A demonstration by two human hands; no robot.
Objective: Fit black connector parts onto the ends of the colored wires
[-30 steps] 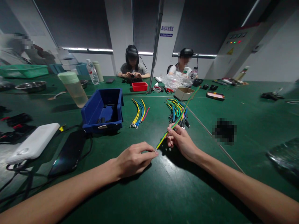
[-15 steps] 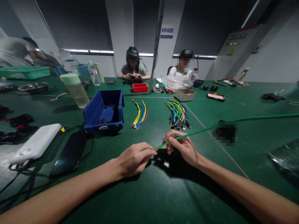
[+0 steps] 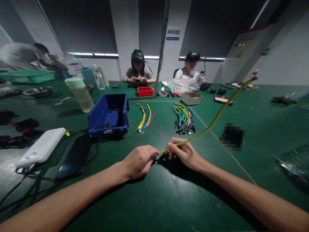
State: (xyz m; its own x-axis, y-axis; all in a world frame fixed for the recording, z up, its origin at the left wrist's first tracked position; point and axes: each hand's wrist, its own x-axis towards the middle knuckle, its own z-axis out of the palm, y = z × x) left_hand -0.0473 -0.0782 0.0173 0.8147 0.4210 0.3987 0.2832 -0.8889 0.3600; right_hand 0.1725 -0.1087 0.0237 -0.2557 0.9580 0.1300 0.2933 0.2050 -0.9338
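Observation:
A green-and-yellow wire (image 3: 215,120) runs between my two hands over the table. My left hand (image 3: 141,161) is closed in a pinch on its lower end, and a small metal ring terminal (image 3: 154,156) peeks out under the fingertips. A little farther along, my right hand (image 3: 184,153) pinches the same wire between thumb and fingers. Beyond that hand the wire bends up to the right, its far end in the air. Ahead lie a small group of yellow, blue and pink wires (image 3: 146,117) and a larger bunch of coloured wires (image 3: 183,117) with ring terminals and black sleeves.
Left of the wires stands a blue bin (image 3: 108,130) with small black pieces inside. A bottle (image 3: 79,95), a white power bank (image 3: 41,147) and a black phone (image 3: 74,158) are farther left. A cardboard box (image 3: 191,98) and a red tray (image 3: 145,91) sit ahead. Two people sit opposite.
The wire's free part has swung from stretching nearly level to the right into an upward curve. Both hands have shifted slightly left, and the ring terminal now shows under my left fingertips.

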